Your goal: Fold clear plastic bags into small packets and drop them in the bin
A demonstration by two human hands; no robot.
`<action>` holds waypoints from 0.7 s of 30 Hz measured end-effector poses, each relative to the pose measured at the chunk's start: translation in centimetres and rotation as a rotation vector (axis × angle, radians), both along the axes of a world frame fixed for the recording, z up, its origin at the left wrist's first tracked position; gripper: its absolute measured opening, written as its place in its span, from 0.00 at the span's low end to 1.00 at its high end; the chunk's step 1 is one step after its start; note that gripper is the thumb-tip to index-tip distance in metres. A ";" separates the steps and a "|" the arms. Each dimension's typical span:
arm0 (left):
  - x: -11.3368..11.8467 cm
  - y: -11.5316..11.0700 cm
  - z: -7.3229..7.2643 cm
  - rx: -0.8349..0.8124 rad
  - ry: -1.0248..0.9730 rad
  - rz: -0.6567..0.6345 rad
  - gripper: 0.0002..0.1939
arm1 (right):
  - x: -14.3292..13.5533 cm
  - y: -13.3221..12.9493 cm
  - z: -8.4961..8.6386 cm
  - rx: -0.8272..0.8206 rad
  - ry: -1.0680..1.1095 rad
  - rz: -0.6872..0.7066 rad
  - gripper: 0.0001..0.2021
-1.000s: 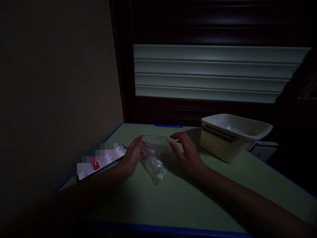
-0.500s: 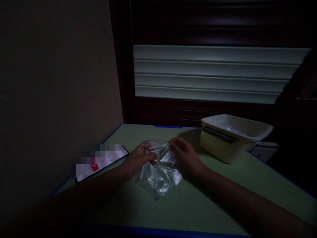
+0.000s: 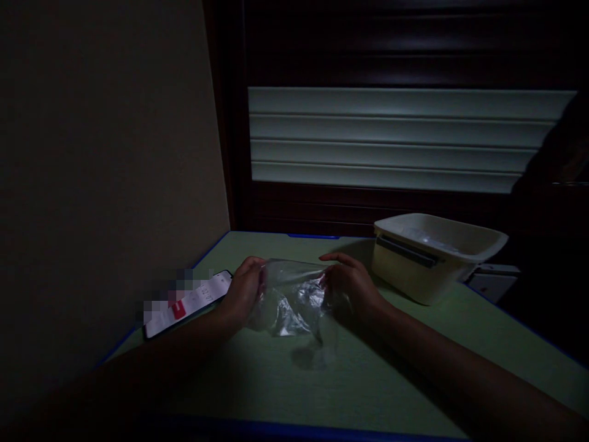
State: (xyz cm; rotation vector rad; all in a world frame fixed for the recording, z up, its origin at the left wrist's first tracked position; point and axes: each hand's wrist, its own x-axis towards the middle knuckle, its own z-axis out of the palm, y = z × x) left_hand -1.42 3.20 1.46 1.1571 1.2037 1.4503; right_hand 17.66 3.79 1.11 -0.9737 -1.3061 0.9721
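A clear plastic bag (image 3: pixel 294 301) is stretched between my two hands above the green tabletop (image 3: pixel 276 393). At the bag's left edge, my left hand (image 3: pixel 246 288) is closed on the plastic. On the other side, my right hand (image 3: pixel 350 285) grips the bag's right edge, with its index finger extended above the plastic. The lower part of the bag hangs loose and is faint in the dim light.
A cream bin (image 3: pixel 405 273) with a dark handle stands at the back right, with clear plastic inside. A lit phone (image 3: pixel 197 301) lies at the left by the wall. A white object (image 3: pixel 492 282) sits behind the bin. A slatted panel rises behind the table.
My hands have moved apart, the left one leftward and the right one slightly right. The bag's upper edge is now spread wider between them.
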 end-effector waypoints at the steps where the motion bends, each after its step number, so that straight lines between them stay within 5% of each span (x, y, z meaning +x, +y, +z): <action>1: 0.0 -0.1 0.0 -0.016 0.001 -0.003 0.05 | 0.2 0.2 -0.1 0.000 -0.011 -0.018 0.12; 7: 0.2 -0.9 0.3 -0.069 0.019 -0.073 0.08 | 1.0 0.8 -0.6 0.122 -0.180 -0.141 0.19; 15: 0.2 -0.7 -0.4 -0.088 0.077 -0.211 0.13 | -0.5 -1.5 -0.1 0.311 -0.581 0.002 0.29; 21: 0.2 -0.5 -0.7 -0.079 0.161 -0.249 0.16 | -0.2 -1.6 -0.2 0.421 -0.764 0.101 0.19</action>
